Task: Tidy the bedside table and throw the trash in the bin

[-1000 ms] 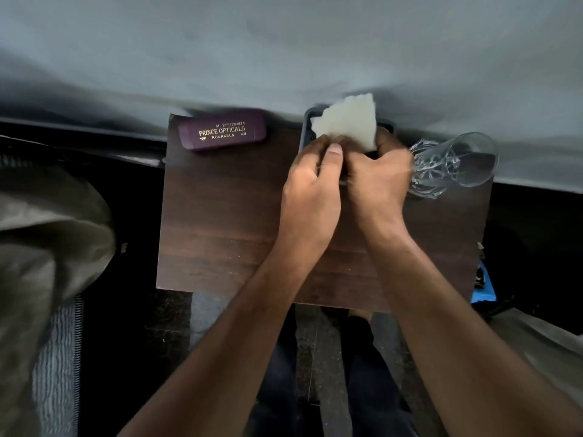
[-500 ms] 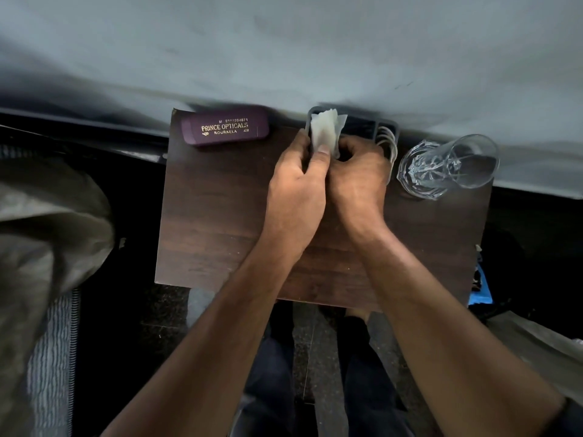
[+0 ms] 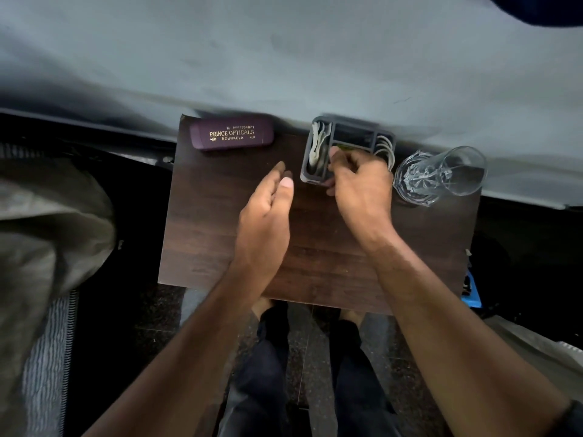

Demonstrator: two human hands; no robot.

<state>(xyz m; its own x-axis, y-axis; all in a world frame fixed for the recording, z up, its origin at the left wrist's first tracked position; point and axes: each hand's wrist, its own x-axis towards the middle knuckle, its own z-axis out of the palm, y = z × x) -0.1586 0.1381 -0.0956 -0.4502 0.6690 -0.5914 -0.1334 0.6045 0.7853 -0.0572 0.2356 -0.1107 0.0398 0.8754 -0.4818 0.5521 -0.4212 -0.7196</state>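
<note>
Dark wood covered the small bench (image 3: 220,234), which stood against a pale grey bed (image 3: 284,58) at its far edge. A purple spectacle case (image 3: 232,137) lay at the far left, a grey organizer (image 3: 353,127) at far centre with folded white paper (image 3: 318,146) tucked upright in its left compartment and a white cable (image 3: 386,149) in its right one. A clear glass (image 3: 441,175) stood on the far right. The left hand (image 3: 265,222) hung released near the organizer; the right hand (image 3: 362,187) was curled at the organizer's near wall, its grasp not discernible.
</note>
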